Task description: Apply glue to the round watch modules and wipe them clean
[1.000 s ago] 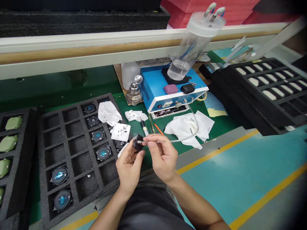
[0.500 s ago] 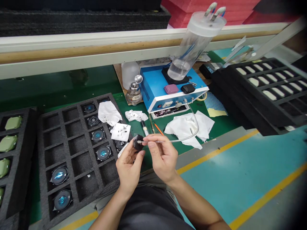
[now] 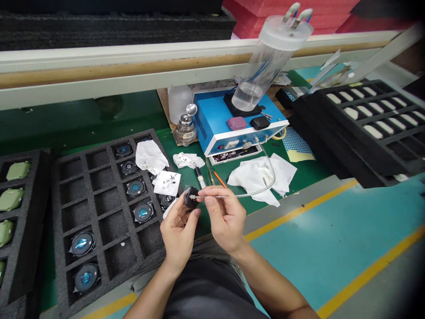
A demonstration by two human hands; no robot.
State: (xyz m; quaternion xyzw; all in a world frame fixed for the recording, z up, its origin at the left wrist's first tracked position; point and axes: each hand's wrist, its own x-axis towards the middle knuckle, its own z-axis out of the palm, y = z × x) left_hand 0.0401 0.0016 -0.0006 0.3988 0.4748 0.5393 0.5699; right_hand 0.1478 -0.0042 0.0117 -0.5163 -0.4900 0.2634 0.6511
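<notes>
My left hand [image 3: 178, 230] is closed around a small round black watch body [image 3: 190, 197], held up at the bench's front edge. My right hand [image 3: 224, 217] pinches a thin metal nozzle [image 3: 212, 196] whose tip touches the watch body. A clear tube [image 3: 265, 179] runs from the nozzle back to a blue control box [image 3: 215, 122]. Both hands sit just right of a black foam tray [image 3: 99, 195] with round watch bodies in several cells.
A clear cylinder [image 3: 265, 62] leans over the blue box. A glass bottle [image 3: 184, 130] and white wipes [image 3: 257, 175] lie nearby. A tray with green parts [image 3: 13, 195] is at far left, another black tray [image 3: 368, 124] with pale parts at right.
</notes>
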